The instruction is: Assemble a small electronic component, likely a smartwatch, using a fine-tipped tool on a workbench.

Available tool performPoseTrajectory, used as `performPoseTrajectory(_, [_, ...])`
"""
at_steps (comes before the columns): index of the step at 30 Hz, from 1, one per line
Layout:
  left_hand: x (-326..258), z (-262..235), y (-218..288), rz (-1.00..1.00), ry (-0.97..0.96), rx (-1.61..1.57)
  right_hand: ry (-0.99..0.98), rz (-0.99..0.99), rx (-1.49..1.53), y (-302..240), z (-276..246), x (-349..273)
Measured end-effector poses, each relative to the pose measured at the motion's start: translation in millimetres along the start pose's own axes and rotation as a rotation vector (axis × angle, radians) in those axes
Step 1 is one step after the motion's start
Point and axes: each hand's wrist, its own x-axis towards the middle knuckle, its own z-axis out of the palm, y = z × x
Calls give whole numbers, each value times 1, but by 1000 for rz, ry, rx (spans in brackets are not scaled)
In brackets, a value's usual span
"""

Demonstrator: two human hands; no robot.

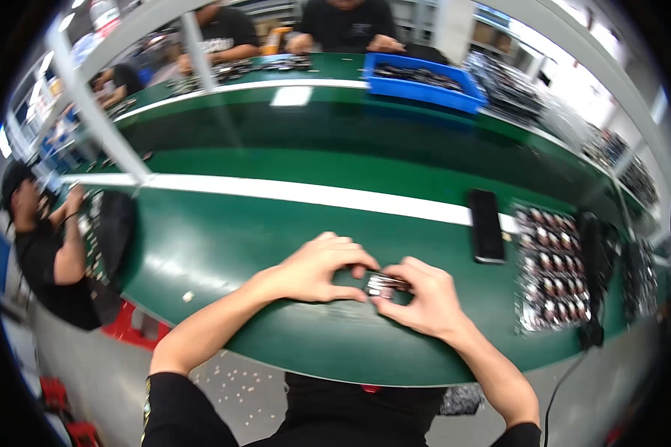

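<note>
At far left is a co-worker in a black cap and black shirt; the left hand forms a C, thumb and fingers parted at the left end of a small silver-and-black rectangular part — whether they press on it cannot be told; the part sits between both hands, over a smooth dark-green tabletop; the right hand pinches its right end, thumb against fingers; rightward lie a black rectangular smartphone and — beyond it — a clear plastic tray with rows of brown-and-white parts.
</note>
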Motion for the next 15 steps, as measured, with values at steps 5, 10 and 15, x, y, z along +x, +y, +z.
performPoseTrajectory(5, [28,4,12,-57,-15,-7,123,64,-48,16,-21,-13])
performPoseTrajectory(10, [37,8,19,-82,-8,-40,294,31,-142,14,-55,-20])
performPoseTrajectory(15, [26,7,12,-79,12,-42,392,136,-298,10,-94,-37])
